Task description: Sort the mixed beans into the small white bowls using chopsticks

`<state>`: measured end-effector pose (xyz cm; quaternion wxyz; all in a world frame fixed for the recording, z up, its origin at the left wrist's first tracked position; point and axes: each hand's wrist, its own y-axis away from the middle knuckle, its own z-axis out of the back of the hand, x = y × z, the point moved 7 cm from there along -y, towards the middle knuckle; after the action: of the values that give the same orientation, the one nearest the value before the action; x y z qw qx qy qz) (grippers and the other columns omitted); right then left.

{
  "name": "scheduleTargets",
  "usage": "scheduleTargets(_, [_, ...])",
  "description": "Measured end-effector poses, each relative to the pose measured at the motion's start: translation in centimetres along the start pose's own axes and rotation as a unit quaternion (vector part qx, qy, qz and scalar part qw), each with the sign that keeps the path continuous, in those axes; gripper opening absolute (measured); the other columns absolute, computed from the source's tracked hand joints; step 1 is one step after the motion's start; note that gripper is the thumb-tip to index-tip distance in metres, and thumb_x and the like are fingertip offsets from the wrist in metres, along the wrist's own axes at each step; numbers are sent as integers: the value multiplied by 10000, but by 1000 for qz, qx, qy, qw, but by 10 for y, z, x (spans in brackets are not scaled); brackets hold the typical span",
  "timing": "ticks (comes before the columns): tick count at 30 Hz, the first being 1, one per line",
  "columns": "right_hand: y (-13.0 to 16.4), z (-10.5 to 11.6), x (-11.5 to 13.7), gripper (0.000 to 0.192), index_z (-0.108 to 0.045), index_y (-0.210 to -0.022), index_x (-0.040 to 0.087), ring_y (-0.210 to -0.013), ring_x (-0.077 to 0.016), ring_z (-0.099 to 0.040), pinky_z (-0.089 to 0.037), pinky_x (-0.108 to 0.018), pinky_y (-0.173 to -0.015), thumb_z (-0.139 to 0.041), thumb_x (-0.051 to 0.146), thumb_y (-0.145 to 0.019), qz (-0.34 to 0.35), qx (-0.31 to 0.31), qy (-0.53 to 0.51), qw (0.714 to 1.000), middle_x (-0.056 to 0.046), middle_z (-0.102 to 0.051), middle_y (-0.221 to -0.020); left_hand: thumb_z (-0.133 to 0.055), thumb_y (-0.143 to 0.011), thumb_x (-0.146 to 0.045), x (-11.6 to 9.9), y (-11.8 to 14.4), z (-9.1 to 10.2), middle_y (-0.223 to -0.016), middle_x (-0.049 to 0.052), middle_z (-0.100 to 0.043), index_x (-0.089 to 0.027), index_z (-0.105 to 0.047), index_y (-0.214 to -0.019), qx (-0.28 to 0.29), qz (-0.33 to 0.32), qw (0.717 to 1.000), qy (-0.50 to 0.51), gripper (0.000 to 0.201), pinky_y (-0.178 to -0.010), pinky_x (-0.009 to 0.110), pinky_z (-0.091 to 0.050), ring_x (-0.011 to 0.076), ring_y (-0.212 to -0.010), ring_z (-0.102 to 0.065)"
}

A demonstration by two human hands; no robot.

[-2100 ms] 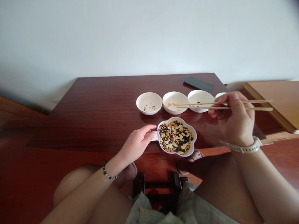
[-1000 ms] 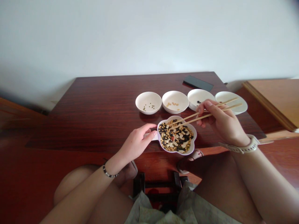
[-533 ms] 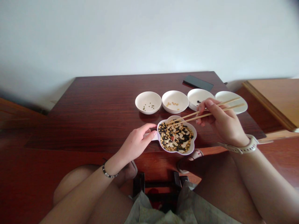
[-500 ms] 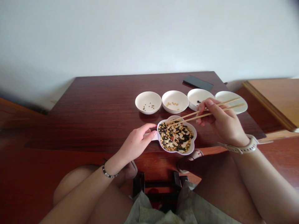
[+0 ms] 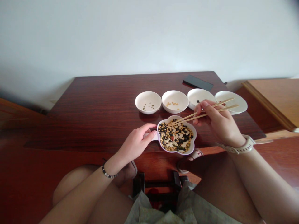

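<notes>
My left hand (image 5: 141, 139) grips the short handle of a flower-shaped bowl (image 5: 195, 141) at the table's front edge. Mixed beans and peanuts (image 5: 175, 137) fill the bowl. A pair of chopsticks (image 5: 195, 117) is held in my right hand (image 5: 216, 119), the tips down among the beans at the bowl's far left part. Whether the tips pinch a bean is too small to tell. Behind stand three white bowls: one with green beans (image 5: 148, 102), one with yellow beans (image 5: 175, 102), one with black beans (image 5: 200, 97), partly behind my right hand.
A white plate (image 5: 239, 104) with something reddish on it, partly covered by my hand, ends the row on the right. Behind the bowls a dark phone (image 5: 198, 82) lies on the brown table (image 5: 105, 105). A wooden cabinet (image 5: 277, 99) stands to the right, a wall behind.
My right hand has moved slightly left, and the chopstick tips have come closer together among the beans. More of the white plate shows. My left hand and the flower-shaped bowl stay put.
</notes>
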<state>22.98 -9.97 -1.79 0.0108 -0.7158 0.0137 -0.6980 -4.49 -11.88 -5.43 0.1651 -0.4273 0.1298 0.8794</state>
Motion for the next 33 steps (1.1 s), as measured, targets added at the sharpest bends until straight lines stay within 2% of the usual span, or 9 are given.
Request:
scheduleTargets(8, [-2, 15, 0, 349, -693, -845, 196, -600, -121, -631, -514, -219, -477, -700, 510, -998, 5, -28, 11, 1000, -34, -623, -795, -537, -1081, -436, 3, 2, 0, -1063, 69, -788, -205, -692, -1376, 4, 0, 1000, 1, 405, -874, 346, -549, 232, -966, -737])
scheduleTargets(14, [-4, 11, -7, 335, -691, -851, 197, -598, -128, -626, -528, -223, -509, -682, 490, -1014, -27, -3, 3, 1000, -32, -631, -727, -537, -1080, -437, 2, 1, -1, -1058, 66, -789, -203, -693, -1370, 1, -1, 1000, -1, 404, -868, 345, -542, 228, -955, -736])
scheduleTargets(20, [-2, 6, -4, 354, -670, -812, 201, -570, -130, -615, -514, -225, -489, -693, 499, -1003, -9, -20, -5, 1000, -30, -625, -696, -535, -1081, -438, 0, 0, -2, -1040, 60, -790, -203, -693, -1363, 0, -4, 1000, -3, 400, -845, 336, -539, 221, -931, -735])
scheduleTargets(33, [-5, 19, -7, 321, -681, -826, 192, -594, -100, -628, -489, -201, -445, -717, 465, -991, -8, -45, -36, 998, -27, -613, -841, -541, -1083, -435, 4, 2, -1, -1050, 65, -787, -204, -691, -1374, 7, -3, 1000, 8, 401, -860, 340, -547, 228, -955, -741])
